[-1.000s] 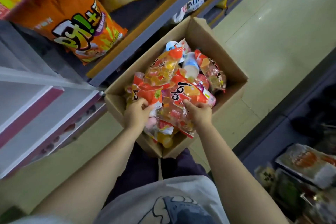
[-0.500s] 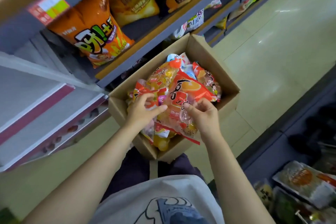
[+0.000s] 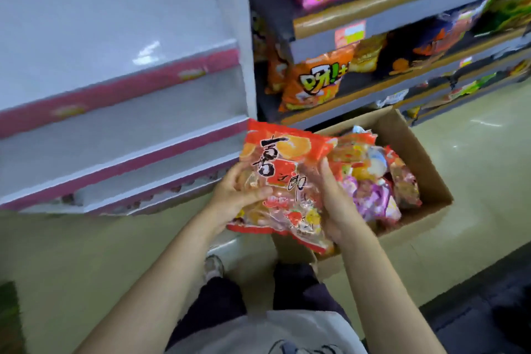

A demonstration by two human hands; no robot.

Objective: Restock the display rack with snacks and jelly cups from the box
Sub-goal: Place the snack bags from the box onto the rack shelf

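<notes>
I hold a red and orange bag of jelly cups (image 3: 287,169) in both hands, lifted above the left edge of the cardboard box (image 3: 425,169). My left hand (image 3: 238,195) grips its left side with the thumb across the front. My right hand (image 3: 336,201) holds its right side, fingers along the bag. More bags of snacks and jelly cups (image 3: 373,181) fill the box on the floor. The white display rack (image 3: 120,135) with pink-edged tiers stands to the left, its visible tiers bare.
Grey store shelves (image 3: 402,17) with orange chip bags (image 3: 313,80) and other snack bags rise behind the box. The floor (image 3: 86,261) is pale tile. My legs and a shoe (image 3: 214,267) are below the bag.
Both hands have lifted the jelly cup bag out of the box and up toward the left. My view has turned left, bringing the white rack into the frame.
</notes>
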